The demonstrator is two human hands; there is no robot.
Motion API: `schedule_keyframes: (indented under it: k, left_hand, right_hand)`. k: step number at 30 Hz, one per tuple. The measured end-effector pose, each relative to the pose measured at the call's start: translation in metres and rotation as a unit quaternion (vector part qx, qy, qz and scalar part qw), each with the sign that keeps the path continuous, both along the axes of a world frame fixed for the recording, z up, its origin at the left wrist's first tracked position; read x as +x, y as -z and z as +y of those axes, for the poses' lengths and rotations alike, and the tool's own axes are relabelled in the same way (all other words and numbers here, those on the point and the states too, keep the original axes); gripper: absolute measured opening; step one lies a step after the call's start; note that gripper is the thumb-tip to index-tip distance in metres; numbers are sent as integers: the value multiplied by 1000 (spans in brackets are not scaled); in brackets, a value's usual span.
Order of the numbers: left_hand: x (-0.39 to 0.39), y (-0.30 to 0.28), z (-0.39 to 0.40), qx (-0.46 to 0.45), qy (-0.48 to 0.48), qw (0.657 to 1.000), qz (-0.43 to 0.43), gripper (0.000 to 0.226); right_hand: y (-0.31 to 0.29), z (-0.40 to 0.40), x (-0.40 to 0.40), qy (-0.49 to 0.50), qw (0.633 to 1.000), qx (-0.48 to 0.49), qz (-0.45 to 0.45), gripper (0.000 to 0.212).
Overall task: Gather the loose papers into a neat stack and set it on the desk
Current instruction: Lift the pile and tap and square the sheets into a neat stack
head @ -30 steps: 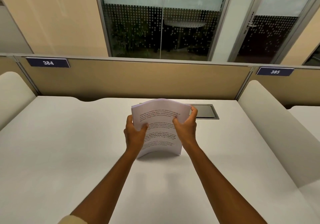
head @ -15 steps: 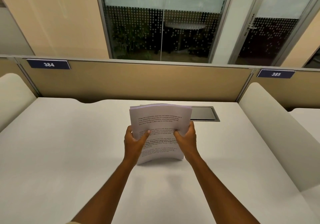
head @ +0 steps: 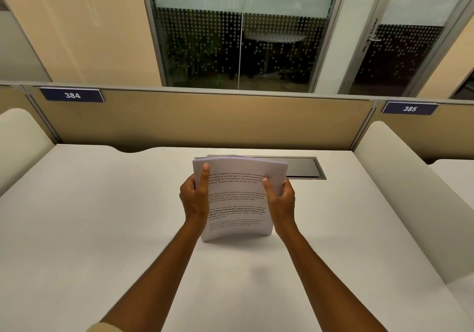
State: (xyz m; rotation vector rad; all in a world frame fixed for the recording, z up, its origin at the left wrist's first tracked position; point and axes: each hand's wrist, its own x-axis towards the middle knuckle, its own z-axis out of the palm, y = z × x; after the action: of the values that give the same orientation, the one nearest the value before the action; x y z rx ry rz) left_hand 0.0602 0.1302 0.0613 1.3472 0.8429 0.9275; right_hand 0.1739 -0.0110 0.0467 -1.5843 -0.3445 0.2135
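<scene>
Your left hand and right hand each grip a side of the printed paper stack, held upright mid-desk, bottom edge seemingly touching. The top sheets look uneven; loosen either grip and they may fan or buckle.

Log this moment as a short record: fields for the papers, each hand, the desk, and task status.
papers: printed stack, held upright, slightly bowed, bottom edge at or just above the desk
left hand: grips the stack's left edge, thumb on the front page
right hand: grips the right edge, thumb on the front page
desk: white top, dark cable hatch behind the stack
status: gathered, not yet laid flat
</scene>
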Motion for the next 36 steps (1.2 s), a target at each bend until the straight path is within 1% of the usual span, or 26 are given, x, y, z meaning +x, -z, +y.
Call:
schedule_keyframes:
  k: [2, 5, 7, 9, 11, 16, 21, 24, 28, 30, 31, 34, 36]
  left_hand:
    - [6, -14, 1, 12, -33, 999, 19, 64]
    - [13, -27, 0, 27, -56, 997, 46, 59]
    - [15, -28, 0, 34, -63, 996, 56, 57]
    - [15, -28, -1, 33, -71, 995, 59, 51]
    - [15, -28, -2, 31, -78, 995, 60, 45]
    - [16, -31, -2, 29, -88, 994, 62, 43]
    - [13, -30, -4, 37, -87, 994, 61, 43]
    - [15, -30, -4, 25, -89, 994, 62, 44]
    - [12, -29, -5, 22, -84, 994, 64, 58]
    - [8, -23, -6, 19, -58, 997, 56, 65]
    - [5, -19, -7, 13, -35, 998, 51, 65]
    - [-3, 2, -9, 7, 33, 998, 45, 51]
    - [-8, 19, -9, 14, 60, 997, 54, 47]
  right_hand:
    - [-12, 4, 0, 19, 1000, 18, -11, 49]
    - [-31, 12, 0, 74, 996, 24, -32, 49]
    - [-38, 17, -1, 112, 993, 19, -27, 52]
    - [-41, 19, 0, 140, 990, 4, -18, 51]
    - [-41, 20, 0, 155, 988, -9, -20, 47]
    - [-45, 23, 0, 171, 985, -15, -22, 36]
    - [-45, 22, -2, 165, 986, -15, -17, 41]
    - [-46, 22, -2, 166, 986, -5, -7, 42]
    - [-49, 22, -3, 163, 987, 2, -6, 46]
    - [-48, 20, -4, 138, 990, -4, -11, 51]
    - [-46, 18, -4, 118, 993, -8, -11, 53]
    - [-30, 10, -5, 44, 999, -8, 5, 45]
    - [-15, 3, -8, 10, 1000, -23, 1, 46]
